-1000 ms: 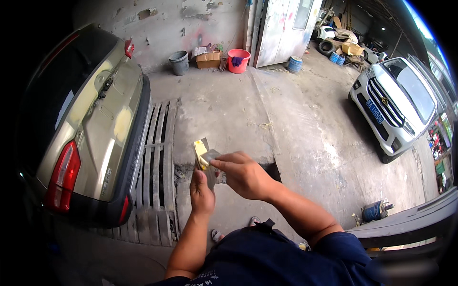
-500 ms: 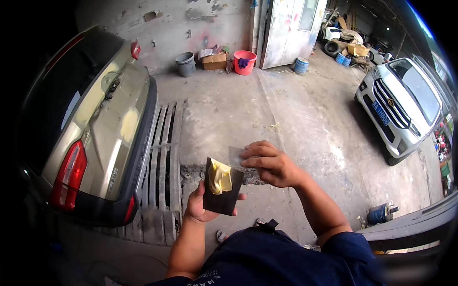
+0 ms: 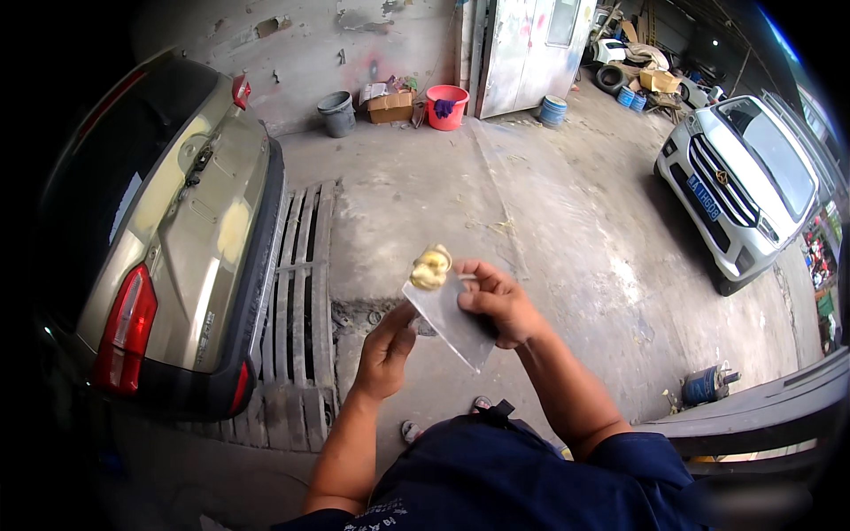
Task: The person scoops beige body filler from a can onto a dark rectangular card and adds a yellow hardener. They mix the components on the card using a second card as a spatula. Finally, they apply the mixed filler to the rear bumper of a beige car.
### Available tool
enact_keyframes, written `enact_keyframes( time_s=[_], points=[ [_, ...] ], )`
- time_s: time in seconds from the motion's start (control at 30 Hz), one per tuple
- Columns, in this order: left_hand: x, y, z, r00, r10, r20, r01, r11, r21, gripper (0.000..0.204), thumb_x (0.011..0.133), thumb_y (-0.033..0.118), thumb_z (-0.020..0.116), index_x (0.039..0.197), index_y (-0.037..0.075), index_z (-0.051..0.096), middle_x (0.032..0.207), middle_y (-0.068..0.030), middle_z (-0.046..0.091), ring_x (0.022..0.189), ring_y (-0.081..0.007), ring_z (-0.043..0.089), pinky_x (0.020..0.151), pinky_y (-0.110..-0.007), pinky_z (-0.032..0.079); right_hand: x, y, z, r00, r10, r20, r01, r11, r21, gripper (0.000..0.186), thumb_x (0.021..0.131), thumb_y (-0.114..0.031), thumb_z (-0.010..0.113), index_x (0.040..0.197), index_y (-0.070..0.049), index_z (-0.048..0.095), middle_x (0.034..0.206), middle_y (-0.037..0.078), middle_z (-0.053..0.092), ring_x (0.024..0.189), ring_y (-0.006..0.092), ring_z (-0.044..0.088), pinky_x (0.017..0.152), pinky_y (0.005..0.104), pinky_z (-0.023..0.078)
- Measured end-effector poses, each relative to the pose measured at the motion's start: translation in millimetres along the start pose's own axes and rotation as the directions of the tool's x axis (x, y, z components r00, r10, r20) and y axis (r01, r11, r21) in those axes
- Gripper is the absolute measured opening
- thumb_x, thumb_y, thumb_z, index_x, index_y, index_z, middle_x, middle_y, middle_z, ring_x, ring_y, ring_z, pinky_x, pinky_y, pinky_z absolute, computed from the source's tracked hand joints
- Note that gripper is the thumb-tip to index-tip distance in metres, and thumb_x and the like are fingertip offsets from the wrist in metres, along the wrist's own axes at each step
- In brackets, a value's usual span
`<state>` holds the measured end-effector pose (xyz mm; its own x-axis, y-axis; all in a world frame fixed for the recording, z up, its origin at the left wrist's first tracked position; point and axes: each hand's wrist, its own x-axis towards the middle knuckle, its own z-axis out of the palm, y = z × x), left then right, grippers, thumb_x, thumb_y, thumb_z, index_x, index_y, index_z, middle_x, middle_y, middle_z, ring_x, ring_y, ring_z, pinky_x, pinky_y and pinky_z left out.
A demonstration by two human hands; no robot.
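Observation:
Thumb and fingers of my right hand [image 3: 498, 305] grip a clear, thin plastic spreader [image 3: 447, 320], tilted with one corner pointing down toward me. A lump of pale yellow putty [image 3: 431, 267] sits at the spreader's far edge. Just left of it, my left hand [image 3: 386, 356] is closed, its fingertips close behind the spreader's left edge. The dark flat plate that this hand held a moment ago is nearly all out of sight, turned away or covered by the spreader.
At left stands a tan car [image 3: 199, 265] with pale filler patches, beside a slatted floor grate [image 3: 297, 292]. A white vehicle [image 3: 739, 190] is parked right. Along the wall are a grey bucket [image 3: 336, 115], a cardboard box [image 3: 391, 108] and a red bucket [image 3: 445, 115]. A blue can [image 3: 704, 387] lies lower right.
The putty, earlier on the dark plate, is now at the spreader's edge. My right hand has come left and lower with the spreader. My left hand has turned, hiding the plate's face.

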<state>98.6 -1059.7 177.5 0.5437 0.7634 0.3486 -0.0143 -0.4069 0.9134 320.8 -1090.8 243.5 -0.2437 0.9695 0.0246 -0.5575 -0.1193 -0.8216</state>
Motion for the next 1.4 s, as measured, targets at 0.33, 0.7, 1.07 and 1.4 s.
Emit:
enact_keyframes(
  time_s=[0.33,0.7,1.07,1.4],
  points=[
    [-17.4,9.8,-6.4,0.907,-0.089,0.411,0.42,0.157,-0.894,0.071,0.088,0.056,0.05,0.136,0.005,0.039,0.124,-0.017,0.054,0.101,-0.0381,0.06,0.073,-0.051,0.053,-0.9,-34.8,20.7,0.84,-0.132,0.527,0.509,0.53,-0.678,0.048,0.069,0.007,0.055,0.116,-0.003,0.06,0.123,0.017,0.055,0.117,0.0316,0.05,0.1,0.0391,0.04],
    [-4.9,-3.0,16.9,0.947,-0.278,-0.162,0.052,0.629,-0.776,0.055,0.097,0.047,0.041,0.134,0.007,0.041,0.122,-0.0069,0.054,0.109,-0.0196,0.054,0.09,-0.036,0.045,-5.5,30.7,27.7,0.869,-0.316,0.38,0.401,0.001,-0.916,0.048,0.07,0.003,0.059,0.118,-0.006,0.061,0.114,0.014,0.06,0.101,0.0339,0.056,0.087,0.04,0.048],
    [-4.5,18.6,-7.1,0.949,-0.309,-0.066,0.122,0.552,-0.825,0.061,0.094,0.049,0.045,0.136,0.004,0.04,0.12,-0.0135,0.056,0.109,-0.0264,0.056,0.08,-0.042,0.051,-12.0,-1.0,31.5,0.809,-0.396,0.434,0.477,0.012,-0.879,0.051,0.068,0.007,0.058,0.116,-0.008,0.063,0.113,0.013,0.06,0.1,0.0336,0.056,0.085,0.0402,0.049],
    [-15.8,20.6,-14.2,0.908,-0.08,0.411,0.418,0.095,-0.904,0.069,0.089,0.053,0.051,0.139,0.008,0.035,0.134,-0.0194,0.045,0.116,-0.0446,0.049,0.07,-0.054,0.055,11.5,-29.5,14.1,0.739,-0.282,0.612,0.658,0.106,-0.746,0.049,0.064,0.008,0.055,0.11,-0.004,0.064,0.117,0.014,0.059,0.107,0.0342,0.054,0.091,0.0417,0.045]
  ],
)
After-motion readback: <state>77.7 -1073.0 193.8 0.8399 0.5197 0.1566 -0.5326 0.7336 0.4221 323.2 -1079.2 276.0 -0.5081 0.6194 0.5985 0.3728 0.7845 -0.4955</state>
